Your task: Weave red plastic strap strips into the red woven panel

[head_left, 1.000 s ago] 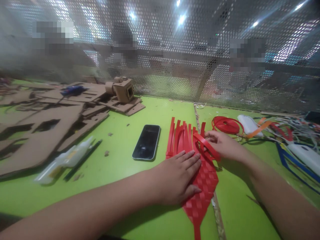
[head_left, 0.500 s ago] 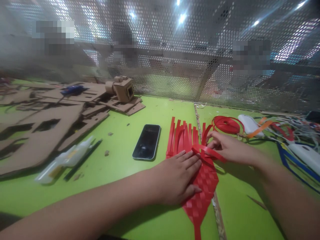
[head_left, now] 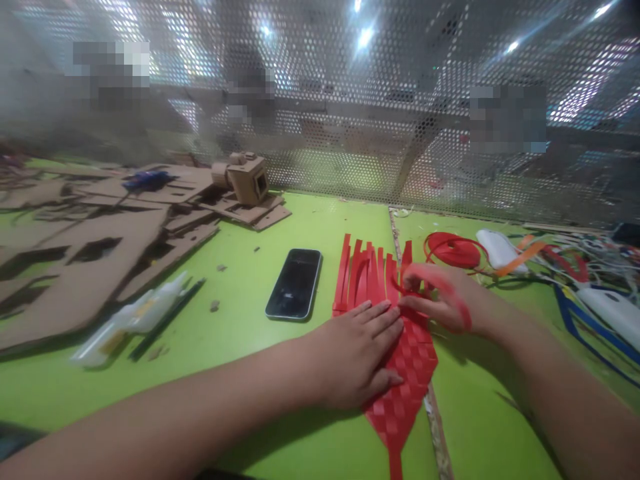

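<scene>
A woven piece of red flat strips (head_left: 411, 370) lies on the green table, its loose strip ends fanned out at the far side and one tail toward me. My left hand (head_left: 357, 353) rests flat on its left part, fingers stretched out. At the upper right of the weave, my right hand (head_left: 437, 297) has thumb and fingers closed around a red strip (head_left: 463, 310), which loops back over the hand and is blurred by motion. The fingertips partly hide where that strip meets the weave.
A smartphone (head_left: 294, 285) lies left of the weave. Cut cardboard (head_left: 115, 253), a small cardboard box model (head_left: 247, 180) and a glue bottle (head_left: 130, 320) are farther left. A red strip coil (head_left: 454, 249) and tangled cables (head_left: 590, 257) lie right. A perforated metal screen (head_left: 325, 133) stands behind.
My right hand has shifted slightly left and down, and the red strip now curls over the back of its fingers. My left hand stays in place on the weave.
</scene>
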`<state>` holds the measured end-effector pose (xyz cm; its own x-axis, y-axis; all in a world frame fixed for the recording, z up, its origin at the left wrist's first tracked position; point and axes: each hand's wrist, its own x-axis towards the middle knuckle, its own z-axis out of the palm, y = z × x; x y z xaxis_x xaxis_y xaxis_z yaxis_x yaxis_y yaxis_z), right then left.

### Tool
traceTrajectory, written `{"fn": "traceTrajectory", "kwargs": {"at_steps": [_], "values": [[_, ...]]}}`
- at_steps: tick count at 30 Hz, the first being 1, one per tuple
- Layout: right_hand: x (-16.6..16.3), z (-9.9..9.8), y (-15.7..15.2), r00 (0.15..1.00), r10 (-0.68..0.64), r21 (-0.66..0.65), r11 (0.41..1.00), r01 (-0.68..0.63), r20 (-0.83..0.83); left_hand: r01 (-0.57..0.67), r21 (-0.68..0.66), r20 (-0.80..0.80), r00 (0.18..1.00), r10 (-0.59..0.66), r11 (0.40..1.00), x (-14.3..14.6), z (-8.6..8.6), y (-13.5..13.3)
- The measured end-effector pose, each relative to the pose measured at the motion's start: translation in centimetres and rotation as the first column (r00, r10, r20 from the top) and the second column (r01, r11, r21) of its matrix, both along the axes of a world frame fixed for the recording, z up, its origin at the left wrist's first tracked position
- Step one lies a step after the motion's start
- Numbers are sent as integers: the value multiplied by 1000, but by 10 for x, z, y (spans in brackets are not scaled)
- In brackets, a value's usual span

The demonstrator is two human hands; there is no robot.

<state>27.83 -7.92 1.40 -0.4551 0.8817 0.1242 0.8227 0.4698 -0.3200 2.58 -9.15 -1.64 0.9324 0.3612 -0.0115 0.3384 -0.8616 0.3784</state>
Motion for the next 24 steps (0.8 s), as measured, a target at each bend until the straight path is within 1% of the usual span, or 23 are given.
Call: {"fn": "traceTrajectory", "kwargs": {"at_steps": [2, 3, 6, 8, 10, 11, 14, 17, 21, 24], "values": [[0, 1, -1, 1000, -9, -14, 1000, 9, -22, -2, 0, -1, 1000, 2, 1000, 0, 0, 0], [0, 2, 0, 999, -34, -11, 999, 33, -40, -1, -5, 1, 1000, 1, 1000, 1, 0, 0], [2, -2, 4, 977, -173, 13, 984, 176, -126, -2, -24, 8, 1000, 2, 1000, 1, -1, 1], [6, -9, 8, 939, -281, 7, 958, 288, -199, -6, -37, 0, 1000, 6, 999, 0, -2, 1], [10, -18, 13, 878, -379, -48, 923, 383, -292, -9, -49, -7, 1000, 9, 999, 0, -1, 1], [12, -23, 15, 841, -411, -85, 909, 408, -353, -10, -55, -9, 1000, 9, 998, 0, 0, 1], [17, -32, 19, 777, -460, -204, 888, 413, -430, -11, -67, -6, 1000, 10, 998, 0, 0, 0], [16, -33, 20, 770, -460, -228, 888, 400, -442, -11, -69, -2, 1000, 10, 998, 0, -1, 0], [13, -30, 18, 785, -447, -228, 895, 384, -429, -7, -55, 9, 1000, 8, 998, 1, -3, 1], [12, -30, 16, 840, -408, -233, 910, 343, -358, -3, -53, 12, 1000, 4, 999, 1, -3, 2]]}}
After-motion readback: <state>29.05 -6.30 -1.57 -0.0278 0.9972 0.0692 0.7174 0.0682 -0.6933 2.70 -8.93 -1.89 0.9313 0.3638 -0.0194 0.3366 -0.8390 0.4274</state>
